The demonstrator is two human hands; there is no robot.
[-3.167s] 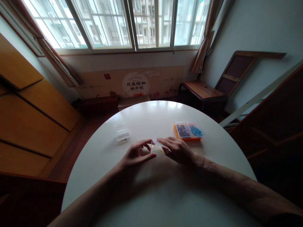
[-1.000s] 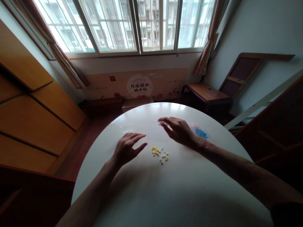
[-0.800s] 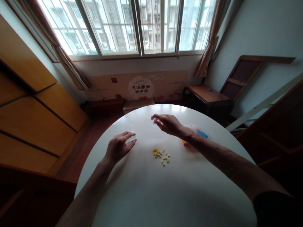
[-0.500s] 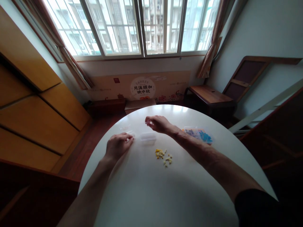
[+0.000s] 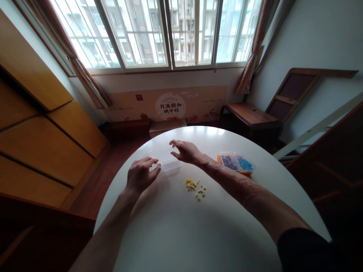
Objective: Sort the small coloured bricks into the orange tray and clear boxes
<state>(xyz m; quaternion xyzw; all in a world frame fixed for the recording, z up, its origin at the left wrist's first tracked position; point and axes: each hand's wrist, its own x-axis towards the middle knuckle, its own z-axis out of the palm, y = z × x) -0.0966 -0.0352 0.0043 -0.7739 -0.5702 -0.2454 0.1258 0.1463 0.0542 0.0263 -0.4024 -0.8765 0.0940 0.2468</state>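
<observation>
My left hand [image 5: 141, 174] rests on the round white table [image 5: 181, 230], its fingers curled round the left end of a small clear plastic box [image 5: 171, 165]. My right hand [image 5: 185, 151] reaches across just behind that box, fingers stretched and apart, holding nothing; it hovers at the box's clear lid, which is hard to make out. A loose little heap of yellow beads [image 5: 195, 186] lies on the table just right of and nearer than the box, apart from both hands.
An orange tray with a clear lid and blue beads [image 5: 235, 163] sits at the table's right. Beyond the table are a wooden side table [image 5: 249, 113], a printed board under the window [image 5: 170, 105] and wooden cabinets [image 5: 42, 143] on the left.
The yellow beads went from the small clear bag in my hands onto the table. The bag is gone from view. Both hands moved left and back to the clear box.
</observation>
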